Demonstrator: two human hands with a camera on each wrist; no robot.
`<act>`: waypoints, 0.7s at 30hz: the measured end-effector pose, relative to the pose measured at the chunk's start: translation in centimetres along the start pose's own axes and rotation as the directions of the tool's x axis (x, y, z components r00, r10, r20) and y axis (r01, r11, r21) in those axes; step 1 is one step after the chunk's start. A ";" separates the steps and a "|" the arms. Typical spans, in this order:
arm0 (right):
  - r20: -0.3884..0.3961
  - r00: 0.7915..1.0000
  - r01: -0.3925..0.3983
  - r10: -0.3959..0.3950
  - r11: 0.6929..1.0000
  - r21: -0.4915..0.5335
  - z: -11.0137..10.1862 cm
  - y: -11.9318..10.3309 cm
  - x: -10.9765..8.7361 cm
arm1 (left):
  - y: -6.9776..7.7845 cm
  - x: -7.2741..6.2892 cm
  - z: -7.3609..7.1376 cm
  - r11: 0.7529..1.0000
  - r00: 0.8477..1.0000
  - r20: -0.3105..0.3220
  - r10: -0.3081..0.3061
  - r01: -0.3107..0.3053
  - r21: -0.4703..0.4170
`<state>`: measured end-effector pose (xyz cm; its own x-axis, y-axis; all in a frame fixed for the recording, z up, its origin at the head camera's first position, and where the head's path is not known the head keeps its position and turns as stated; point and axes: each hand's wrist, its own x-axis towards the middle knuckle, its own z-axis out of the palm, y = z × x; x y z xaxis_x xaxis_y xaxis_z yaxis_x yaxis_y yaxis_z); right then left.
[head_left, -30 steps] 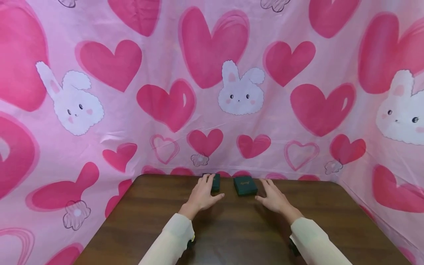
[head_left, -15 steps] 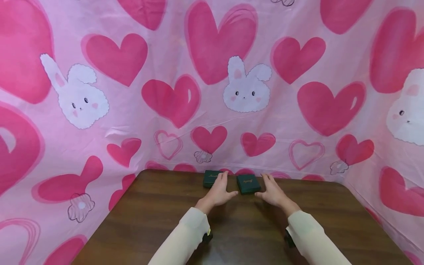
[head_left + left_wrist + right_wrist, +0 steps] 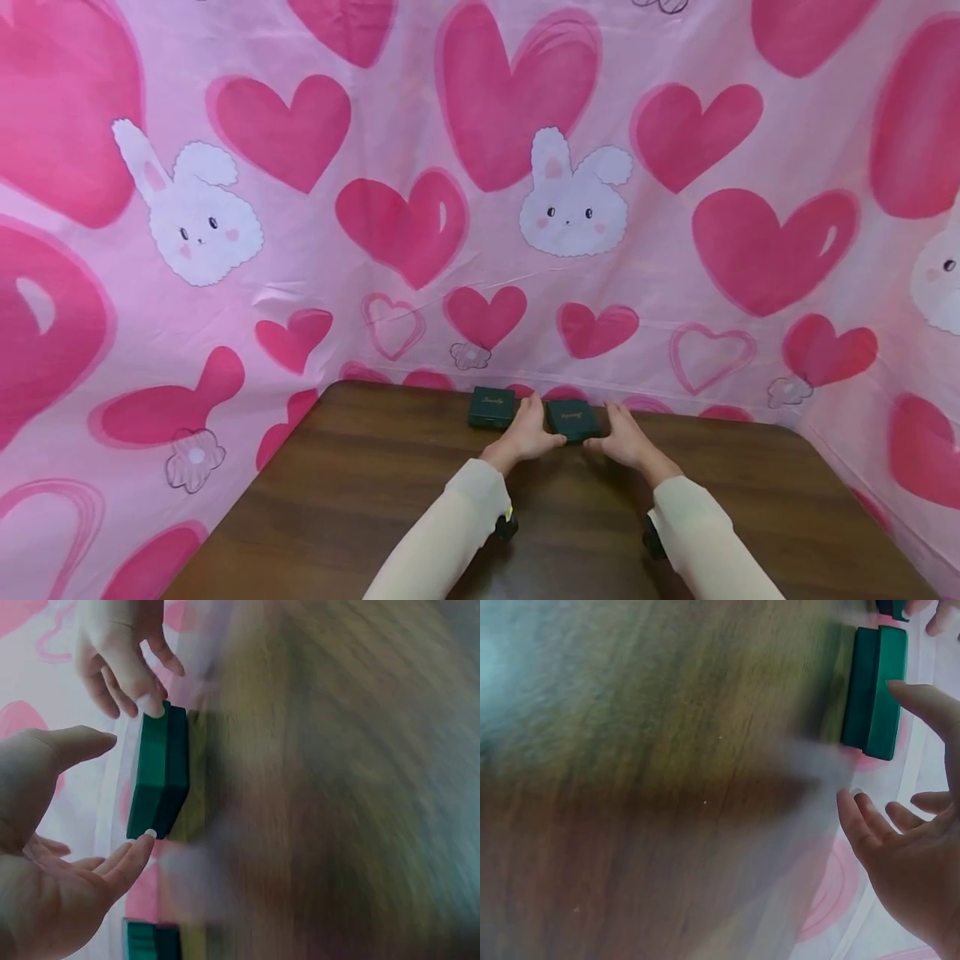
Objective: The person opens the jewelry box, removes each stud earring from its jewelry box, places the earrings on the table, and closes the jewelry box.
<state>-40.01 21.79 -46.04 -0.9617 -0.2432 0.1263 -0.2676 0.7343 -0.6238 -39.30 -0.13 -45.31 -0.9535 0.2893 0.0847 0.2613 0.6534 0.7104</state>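
Two dark green boxes with gold lettering lie on the brown table [image 3: 360, 483] in the head view. My left hand [image 3: 527, 432] is between the left box [image 3: 491, 408] and the right box [image 3: 572, 419]. Its fingertips reach the right box's left end, and in the left wrist view they meet the end of this green box [image 3: 154, 776]. My right hand [image 3: 625, 437] stands at the other end with its fingers spread. In the right wrist view its thumb overlaps the box's side [image 3: 889, 712], while the other fingers are apart from it. Neither hand grips the box.
Behind the table's far edge hangs a pink cloth [image 3: 397, 75] with hearts and rabbits, which also covers the left and right sides. Both boxes lie close to that far edge. Pale sleeves [image 3: 450, 533] cover both forearms.
My left hand has moved right, from over the left box to the left end of the right box, uncovering the left box. My right hand has come slightly closer to the right box.
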 end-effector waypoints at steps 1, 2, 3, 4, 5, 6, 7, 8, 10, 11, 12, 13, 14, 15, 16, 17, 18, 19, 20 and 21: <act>-0.002 1.000 -0.004 0.004 1.000 0.006 0.0 0.1 0.1 | 0.1 0.2 0.2 1.000 1.000 -0.004 -0.008 0.008 -0.005; -0.005 1.000 -0.001 0.001 1.000 0.006 -0.1 0.1 0.1 | 0.2 0.5 0.4 1.000 1.000 -0.008 -0.015 0.015 -0.010; -0.008 1.000 -0.001 0.001 1.000 0.009 -0.1 0.2 0.1 | 0.2 0.7 0.6 1.000 1.000 -0.008 -0.024 0.024 -0.015; -0.011 1.000 0.003 -0.003 1.000 0.007 -0.1 0.2 0.2 | 0.2 0.8 0.8 0.999 0.999 -0.010 -0.030 0.030 -0.016; -0.013 1.000 0.002 -0.002 1.000 0.011 0.0 0.2 0.2 | 0.1 1.0 1.0 0.999 0.999 -0.012 -0.036 0.036 -0.018; -0.014 1.000 0.004 -0.004 1.000 0.013 0.1 0.3 0.2 | 0.1 1.1 1.2 0.999 0.999 -0.013 -0.044 0.044 -0.017; -0.015 1.000 0.006 -0.006 1.000 0.014 0.1 0.3 0.2 | -0.1 1.3 1.4 0.998 0.998 -0.011 -0.058 0.058 -0.014; -0.014 1.000 0.008 -0.008 1.000 0.013 0.1 0.5 0.3 | -0.2 1.5 1.6 0.998 0.998 -0.014 -0.068 0.067 -0.013; -0.010 1.000 0.008 -0.008 1.000 0.006 0.3 0.7 0.4 | -0.5 1.7 1.8 0.996 0.996 -0.020 -0.090 0.090 -0.018; -0.005 1.000 0.004 -0.004 1.000 0.004 0.4 0.8 0.4 | -0.6 1.8 1.9 0.995 0.995 -0.024 -0.100 0.099 -0.023; 0.001 1.000 -0.001 0.001 1.000 0.002 0.5 0.9 0.5 | -0.8 1.9 2.0 0.994 0.994 -0.028 -0.107 0.106 -0.025; 0.008 1.000 -0.011 0.011 1.000 0.004 0.6 1.0 0.6 | -0.9 2.0 2.0 0.994 0.993 -0.033 -0.110 0.109 -0.029; 0.013 1.000 -0.016 0.016 1.000 0.004 0.7 1.1 0.7 | -1.1 2.1 2.0 0.994 0.994 -0.044 -0.102 0.101 -0.035; 0.018 1.000 -0.021 0.021 1.000 0.003 0.8 1.2 0.8 | -1.2 2.3 2.0 0.994 0.994 -0.052 -0.100 0.098 -0.040; 0.024 0.999 -0.029 0.029 1.000 0.007 0.8 1.2 1.0 | -1.2 2.5 2.0 0.994 0.993 -0.053 -0.102 0.100 -0.039; 0.028 0.999 -0.038 0.038 0.999 0.013 0.8 1.3 1.1 | -1.3 2.7 2.1 0.994 0.993 -0.054 -0.103 0.101 -0.038; 0.031 0.999 -0.045 0.044 0.999 0.021 0.9 1.3 1.2 | -1.4 2.9 2.1 0.994 0.993 -0.055 -0.105 0.103 -0.036; 0.033 0.999 -0.044 0.043 0.999 0.026 0.9 1.4 1.4 | -1.4 3.0 2.2 0.994 0.993 -0.056 -0.108 0.106 -0.036; 0.035 0.999 -0.040 0.038 0.999 0.032 1.0 1.5 1.5 | -1.4 3.2 2.2 0.993 0.992 -0.051 -0.112 0.111 -0.032; 0.035 0.999 -0.033 0.032 0.999 0.039 1.0 1.5 1.6 | -1.4 3.3 2.3 0.993 0.992 -0.049 -0.114 0.112 -0.038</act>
<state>-41.89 21.88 -47.58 -0.9670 -0.2420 0.0791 -0.2331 0.7169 -0.6570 -42.44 1.50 -47.61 -0.9832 0.1786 0.0371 0.1469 0.6548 0.7414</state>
